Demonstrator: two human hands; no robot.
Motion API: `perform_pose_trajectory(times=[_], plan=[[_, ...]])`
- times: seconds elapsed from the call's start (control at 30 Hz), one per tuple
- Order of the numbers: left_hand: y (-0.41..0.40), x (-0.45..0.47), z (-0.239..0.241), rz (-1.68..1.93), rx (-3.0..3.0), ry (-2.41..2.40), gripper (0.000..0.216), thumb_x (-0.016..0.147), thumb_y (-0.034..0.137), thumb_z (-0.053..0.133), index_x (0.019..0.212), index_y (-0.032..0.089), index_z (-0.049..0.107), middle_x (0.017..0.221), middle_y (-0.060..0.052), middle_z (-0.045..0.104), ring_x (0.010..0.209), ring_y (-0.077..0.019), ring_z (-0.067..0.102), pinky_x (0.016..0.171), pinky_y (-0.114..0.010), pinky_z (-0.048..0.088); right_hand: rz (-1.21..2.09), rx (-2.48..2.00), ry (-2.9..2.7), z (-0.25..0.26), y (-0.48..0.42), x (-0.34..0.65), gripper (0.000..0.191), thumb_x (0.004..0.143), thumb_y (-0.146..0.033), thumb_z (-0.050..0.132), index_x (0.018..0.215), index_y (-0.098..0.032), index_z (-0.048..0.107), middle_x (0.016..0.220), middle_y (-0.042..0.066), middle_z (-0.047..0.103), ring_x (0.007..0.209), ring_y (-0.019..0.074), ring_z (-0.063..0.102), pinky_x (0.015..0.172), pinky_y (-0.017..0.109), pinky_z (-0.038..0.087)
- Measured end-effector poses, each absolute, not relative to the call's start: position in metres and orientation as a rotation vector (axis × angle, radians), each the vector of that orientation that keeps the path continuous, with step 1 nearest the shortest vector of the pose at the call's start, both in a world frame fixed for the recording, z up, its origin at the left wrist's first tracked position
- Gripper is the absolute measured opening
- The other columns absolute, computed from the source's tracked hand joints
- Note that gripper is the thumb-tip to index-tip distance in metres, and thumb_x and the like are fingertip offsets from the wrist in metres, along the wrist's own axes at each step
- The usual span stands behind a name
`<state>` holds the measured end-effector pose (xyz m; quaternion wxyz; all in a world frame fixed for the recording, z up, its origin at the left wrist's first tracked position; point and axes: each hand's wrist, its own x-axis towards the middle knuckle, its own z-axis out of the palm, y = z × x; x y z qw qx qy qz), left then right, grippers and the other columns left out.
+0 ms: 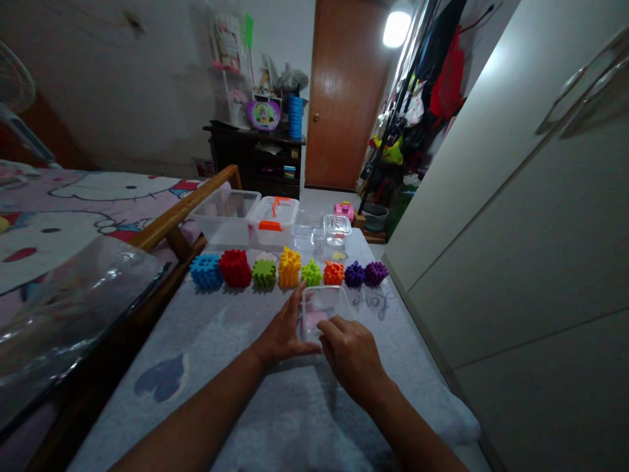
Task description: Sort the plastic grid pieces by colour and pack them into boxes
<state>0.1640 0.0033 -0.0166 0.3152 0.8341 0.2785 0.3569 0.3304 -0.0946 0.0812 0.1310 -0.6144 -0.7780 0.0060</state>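
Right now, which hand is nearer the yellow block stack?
Left. The left hand lies beside the clear container, fingertips reaching up just short of the yellow block stack. The right hand sits lower, at the container's near edge.

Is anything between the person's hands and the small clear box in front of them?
Nothing visible. The left hand lies flat against the left side of the clear box, and the right hand touches its near edge. The row of coloured blocks sits beyond it.
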Motion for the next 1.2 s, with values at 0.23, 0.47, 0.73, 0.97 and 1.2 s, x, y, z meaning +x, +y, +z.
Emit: perform_pose_trajectory(times=[0.23,0.47,0.73,0.97,1.2], plan=[[-0.002,0.165,-0.011,0.931,2.205,0.792,0.124,0.068,0.046,0.082,0.155,0.023,-0.003,0.153,-0.023,0.032,0.135,-0.038,0.043,0.11,-0.058,0.037,0.354,-1.553,-2.019,0.097,-0.092,0.36,0.017,0.088,-0.017,0.057,0.104,-0.021,0.064,0.098,0.004,0.068,0.07,0.0134,0.062,0.067,0.026,0.046],[0.0,0.165,-0.007,0.829,2.139,0.867,0.129,0.063,0.041,0.085,0.155,0.022,-0.003,0.152,-0.022,0.035,0.136,-0.0372,0.043,0.11,-0.057,0.037,0.205,-1.739,-1.838,0.071,-0.053,0.43,0.013,0.085,-0.019,0.055,0.092,-0.019,0.066,0.088,0.005,0.069,0.07,0.0167,0.06,0.072,0.031,0.048],[-0.001,0.165,-0.004,0.773,2.105,0.881,0.127,0.062,0.04,0.085,0.155,0.02,0.001,0.147,-0.022,0.042,0.135,-0.0363,0.044,0.111,-0.055,0.035,-0.15,-1.986,-1.998,0.062,-0.011,0.45,0.033,0.08,-0.024,0.062,0.112,-0.023,0.067,0.129,0.008,0.064,0.115,0.0312,0.049,0.093,0.045,0.038],[0.0,0.165,-0.006,0.754,2.086,0.886,0.13,0.061,0.042,0.085,0.155,0.017,0.0,0.147,-0.023,0.042,0.134,-0.0375,0.045,0.111,-0.055,0.035,-0.181,-2.005,-2.198,0.056,0.016,0.456,0.049,0.076,-0.029,0.065,0.125,-0.024,0.061,0.141,0.008,0.055,0.126,0.0355,0.041,0.1,0.05,0.032],[-0.001,0.165,-0.002,0.735,2.084,0.885,0.129,0.06,0.036,0.086,0.155,0.02,0.0,0.145,-0.022,0.044,0.132,-0.0366,0.047,0.111,-0.055,0.036,-0.134,-2.061,-2.149,0.056,0.026,0.478,0.061,0.072,-0.032,0.069,0.131,-0.025,0.057,0.143,0.01,0.053,0.13,0.0366,0.04,0.102,0.052,0.033]])
